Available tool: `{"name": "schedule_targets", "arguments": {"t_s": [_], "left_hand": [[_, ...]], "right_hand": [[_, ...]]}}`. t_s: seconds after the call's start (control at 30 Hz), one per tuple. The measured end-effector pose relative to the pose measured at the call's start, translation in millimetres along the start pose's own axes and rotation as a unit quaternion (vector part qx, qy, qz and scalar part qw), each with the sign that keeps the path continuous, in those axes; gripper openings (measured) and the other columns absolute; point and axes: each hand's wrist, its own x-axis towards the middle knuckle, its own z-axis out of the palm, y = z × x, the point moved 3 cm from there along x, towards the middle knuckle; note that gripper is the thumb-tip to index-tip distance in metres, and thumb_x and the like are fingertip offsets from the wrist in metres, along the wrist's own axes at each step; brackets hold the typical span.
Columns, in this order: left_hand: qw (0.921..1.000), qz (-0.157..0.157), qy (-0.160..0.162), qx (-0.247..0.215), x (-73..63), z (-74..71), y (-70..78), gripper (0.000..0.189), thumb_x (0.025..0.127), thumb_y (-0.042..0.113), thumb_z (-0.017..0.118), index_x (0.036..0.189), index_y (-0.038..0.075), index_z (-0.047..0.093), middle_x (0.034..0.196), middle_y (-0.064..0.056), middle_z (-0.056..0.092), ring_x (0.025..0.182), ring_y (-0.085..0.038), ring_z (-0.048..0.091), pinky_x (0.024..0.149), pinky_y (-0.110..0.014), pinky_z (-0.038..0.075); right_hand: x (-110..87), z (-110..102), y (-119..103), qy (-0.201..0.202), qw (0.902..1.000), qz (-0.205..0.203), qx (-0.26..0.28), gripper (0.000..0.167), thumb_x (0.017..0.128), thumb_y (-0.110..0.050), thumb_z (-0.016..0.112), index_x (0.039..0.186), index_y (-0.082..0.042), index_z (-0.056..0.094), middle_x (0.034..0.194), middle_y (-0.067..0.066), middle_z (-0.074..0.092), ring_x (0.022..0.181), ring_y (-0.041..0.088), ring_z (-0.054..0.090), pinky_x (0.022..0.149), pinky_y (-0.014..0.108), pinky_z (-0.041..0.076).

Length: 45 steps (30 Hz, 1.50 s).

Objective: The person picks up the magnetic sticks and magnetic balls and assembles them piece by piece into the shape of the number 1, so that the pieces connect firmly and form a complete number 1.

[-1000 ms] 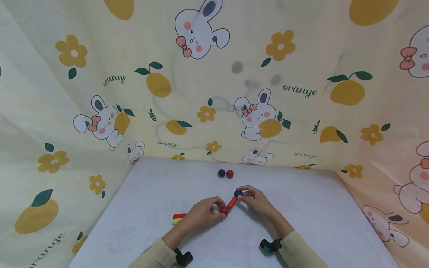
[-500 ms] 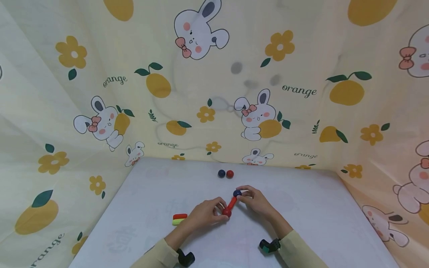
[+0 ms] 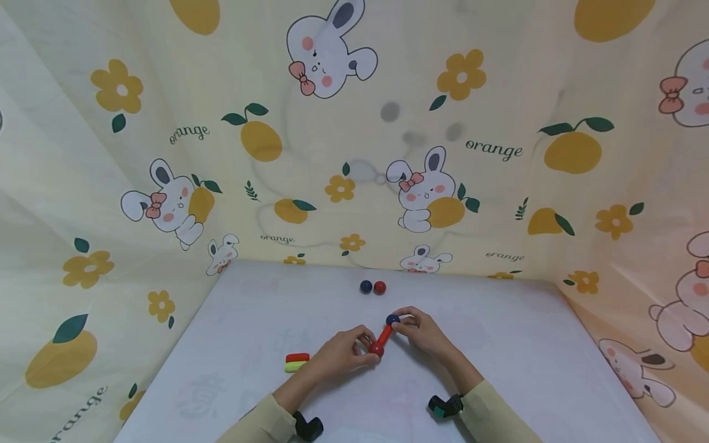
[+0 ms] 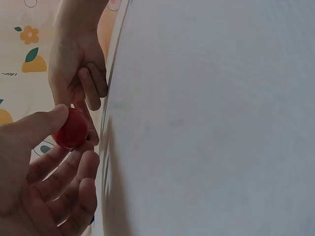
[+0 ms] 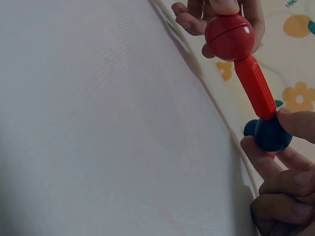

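Printed cloth (image 3: 332,138), covered in rabbits and oranges, stands behind a white table (image 3: 515,351). Over it, the left hand (image 3: 342,352) pinches a red ball (image 3: 376,349) and the right hand (image 3: 424,332) a blue ball (image 3: 392,319); a red rod (image 3: 384,335) (ribbed along one side) slants between the hands, touching both balls. Two more balls (image 3: 366,287) lie beyond, two sticks (image 3: 297,357) beside the left forearm (image 3: 299,384).

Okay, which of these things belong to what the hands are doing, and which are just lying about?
In use:
held red ball, pinched by the left hand
held blue ball, pinched by the right hand
middle red stick, between them

Lying about, perhaps spares:
far blue ball
far red ball
loose red stick
yellow-green stick
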Motion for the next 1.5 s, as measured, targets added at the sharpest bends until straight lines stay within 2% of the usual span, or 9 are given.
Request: {"name": "schedule_targets", "arguments": {"t_s": [0.17, 0.27, 0.47, 0.6, 0.7, 0.97, 1.2, 1.43, 1.5], "left_hand": [[0.9999, -0.002, -0.004, -0.011, 0.3, 1.2, 0.9, 0.031, 0.095, 0.032, 0.085, 0.120, 0.028, 0.067, 0.104, 0.012, 0.072, 0.084, -0.009, 0.063, 0.078, -0.026, 0.054], [0.9999, -0.003, -0.006, -0.012, 1.1, 1.5, 1.6, 0.031, 0.095, 0.032, 0.085, 0.120, 0.028, 0.067, 0.104, 0.012, 0.072, 0.084, -0.010, 0.063, 0.078, -0.027, 0.054], [0.9998, -0.011, -0.008, -0.015, 2.5, 2.8, -0.1, 0.030, 0.096, 0.035, 0.084, 0.120, 0.031, 0.067, 0.107, 0.013, 0.073, 0.086, -0.009, 0.064, 0.079, -0.027, 0.055], [0.9998, -0.008, -0.005, -0.019, 3.2, 3.0, -0.4, 0.030, 0.096, 0.034, 0.083, 0.121, 0.030, 0.067, 0.108, 0.012, 0.074, 0.088, -0.009, 0.064, 0.081, -0.029, 0.054], [0.9998, -0.003, -0.001, -0.020, 3.5, 2.7, -0.3, 0.029, 0.097, 0.033, 0.083, 0.121, 0.028, 0.067, 0.108, 0.011, 0.074, 0.088, -0.009, 0.064, 0.082, -0.030, 0.054], [0.9995, 0.002, 0.002, -0.032, 6.7, 3.6, -2.7, 0.028, 0.098, 0.030, 0.081, 0.123, 0.026, 0.067, 0.109, 0.010, 0.074, 0.089, -0.011, 0.063, 0.082, -0.030, 0.053], [0.9990, -0.004, 0.005, -0.044, 8.3, 3.5, -2.0, 0.029, 0.098, 0.030, 0.081, 0.123, 0.027, 0.067, 0.111, 0.008, 0.074, 0.090, -0.012, 0.064, 0.083, -0.032, 0.054], [0.9986, -0.010, 0.011, -0.051, 10.1, 4.6, -0.3, 0.030, 0.097, 0.029, 0.083, 0.122, 0.026, 0.067, 0.111, 0.007, 0.074, 0.089, -0.013, 0.064, 0.083, -0.031, 0.056], [0.9985, -0.008, 0.012, -0.053, 10.5, 4.9, -0.6, 0.030, 0.097, 0.029, 0.083, 0.122, 0.025, 0.067, 0.111, 0.007, 0.074, 0.089, -0.013, 0.065, 0.082, -0.030, 0.056]], "right_hand": [[0.0, 0.0, -0.1, 0.010, 0.9997, -0.008, -0.019, 0.036, 0.101, -0.034, 0.077, 0.132, -0.018, 0.070, 0.116, 0.007, 0.076, 0.111, 0.028, 0.063, 0.087, 0.042, 0.051], [0.7, 0.1, 1.2, 0.013, 0.9996, -0.009, -0.026, 0.036, 0.101, -0.034, 0.077, 0.133, -0.017, 0.070, 0.117, 0.007, 0.076, 0.108, 0.027, 0.062, 0.083, 0.039, 0.049], [2.0, 0.7, 4.4, 0.020, 0.9993, 0.002, -0.031, 0.035, 0.102, -0.034, 0.076, 0.133, -0.020, 0.070, 0.121, 0.007, 0.076, 0.108, 0.026, 0.063, 0.088, 0.041, 0.051], [1.0, 0.1, 3.9, 0.021, 0.9991, -0.005, -0.037, 0.037, 0.102, -0.032, 0.077, 0.135, -0.019, 0.069, 0.115, 0.006, 0.076, 0.105, 0.025, 0.065, 0.087, 0.044, 0.053], [-2.8, -0.6, 2.0, 0.021, 0.9990, -0.007, -0.038, 0.039, 0.101, -0.032, 0.077, 0.137, -0.020, 0.068, 0.110, 0.004, 0.074, 0.106, 0.025, 0.066, 0.087, 0.044, 0.055], [-15.6, -2.0, -0.9, 0.032, 0.9985, -0.015, -0.041, 0.036, 0.101, -0.030, 0.077, 0.136, -0.024, 0.068, 0.111, 0.003, 0.073, 0.112, 0.030, 0.067, 0.086, 0.045, 0.056], [-25.2, 0.4, -7.7, 0.020, 0.9991, -0.034, -0.019, 0.034, 0.101, -0.025, 0.077, 0.134, -0.023, 0.069, 0.105, 0.001, 0.073, 0.101, 0.024, 0.069, 0.081, 0.040, 0.055], [-33.5, 6.0, -10.8, -0.006, 0.9972, -0.071, -0.023, 0.032, 0.101, -0.026, 0.077, 0.131, -0.017, 0.069, 0.105, 0.000, 0.074, 0.104, 0.022, 0.070, 0.095, 0.050, 0.058], [-35.4, 7.3, -12.0, -0.013, 0.9968, -0.075, -0.024, 0.031, 0.102, -0.026, 0.076, 0.131, -0.017, 0.070, 0.107, 0.000, 0.075, 0.106, 0.023, 0.070, 0.095, 0.053, 0.058]]}}
